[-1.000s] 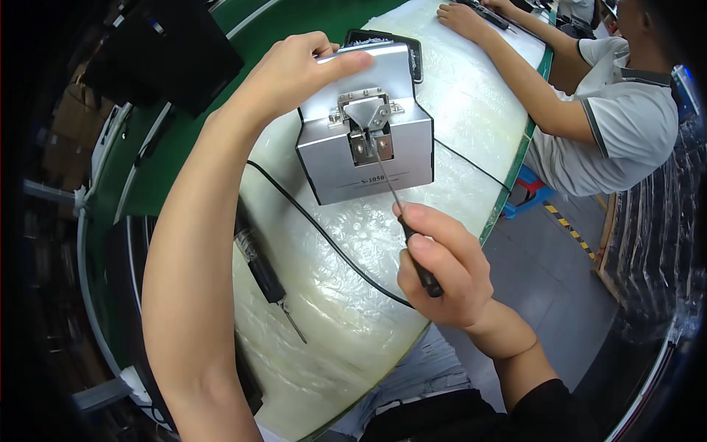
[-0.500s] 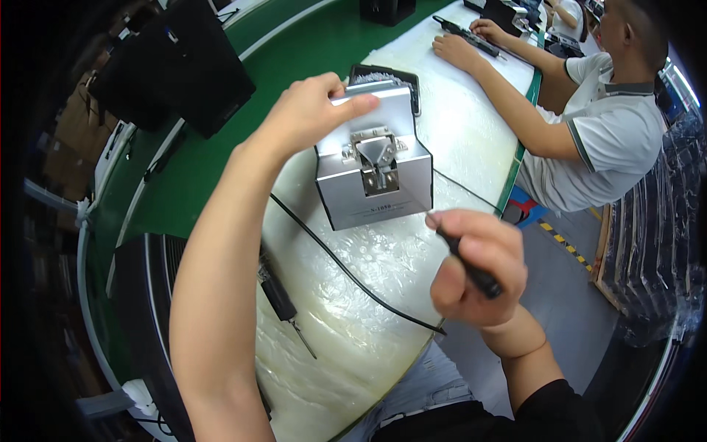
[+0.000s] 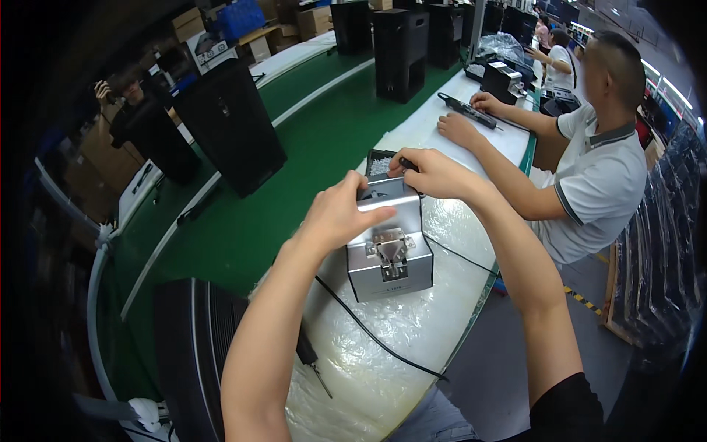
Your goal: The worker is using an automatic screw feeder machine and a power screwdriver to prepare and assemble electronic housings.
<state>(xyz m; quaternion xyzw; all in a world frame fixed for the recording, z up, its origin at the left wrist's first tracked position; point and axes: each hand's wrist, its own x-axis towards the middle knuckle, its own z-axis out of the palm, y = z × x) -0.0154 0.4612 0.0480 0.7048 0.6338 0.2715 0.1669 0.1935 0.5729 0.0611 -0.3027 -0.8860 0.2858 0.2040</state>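
A silver screw feeder [image 3: 390, 276] with a metal bracket on its front stands on the plastic-covered bench. My left hand [image 3: 335, 214] grips its upper part from the left, thumb lying along the sloped silver face. Behind the feeder's top, my right hand [image 3: 438, 175] is closed round a short black-handled tool [image 3: 407, 164]; the tool's tip is hidden. A black tray [image 3: 372, 156] of small light-coloured pieces sits just beyond the feeder. Near my left forearm lies a black electric screwdriver [image 3: 308, 350], its bit pointing toward me.
A black cable [image 3: 368, 334] crosses the bench in front of the feeder. At the right, a co-worker [image 3: 600, 177] rests both hands by another electric screwdriver [image 3: 471, 112]. Black speaker cabinets [image 3: 228, 125] stand along the green line at left, one [image 3: 191, 353] close beside my left arm.
My right hand has moved from the feeder's front right corner to behind its top, carrying the black-handled tool. My left hand stays on the feeder. The view has tilted up.
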